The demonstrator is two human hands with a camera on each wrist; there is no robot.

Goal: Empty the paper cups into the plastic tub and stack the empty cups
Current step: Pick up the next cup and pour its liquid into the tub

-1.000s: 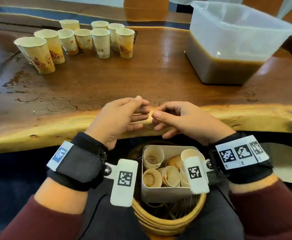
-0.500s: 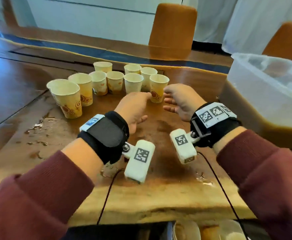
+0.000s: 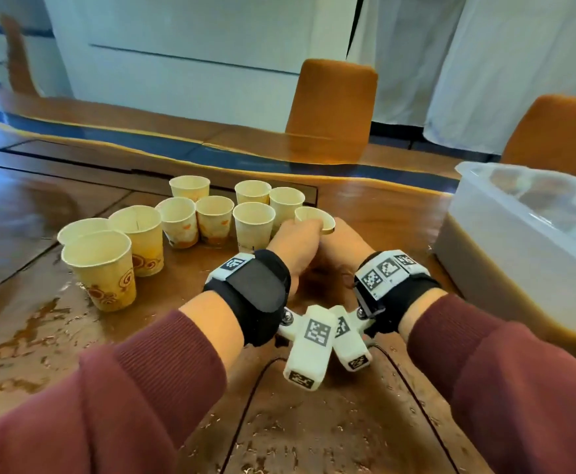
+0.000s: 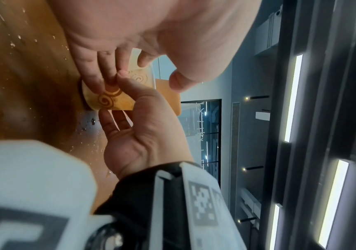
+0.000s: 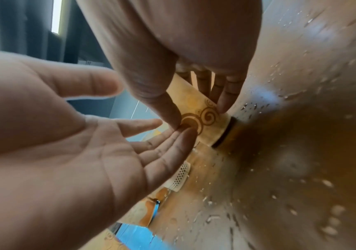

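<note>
A paper cup [image 3: 314,217] with orange swirls stands upright on the wet wooden table [image 3: 314,422], at the right end of a group of several cups [image 3: 184,220]. My right hand [image 3: 344,242] grips it, thumb [image 5: 170,111] on one side and fingers [image 5: 226,99] on the other. My left hand [image 3: 297,244] lays straight fingers [image 4: 93,77] against the cup [image 4: 117,101], its thumb held away. The plastic tub [image 3: 526,213], holding brown liquid, stands to the right. The cup's inside is hidden.
Brown spills and droplets [image 3: 37,333] cover the table's left and near parts. Two large cups [image 3: 105,268] stand nearest on the left. Orange chairs [image 3: 331,107] stand behind the table. The two wrist camera housings [image 3: 317,340] overlap just below my wrists.
Both hands left the table's near edge, reached forward to the rightmost cup and closed in on it. The head view lifted from my lap to the table and room.
</note>
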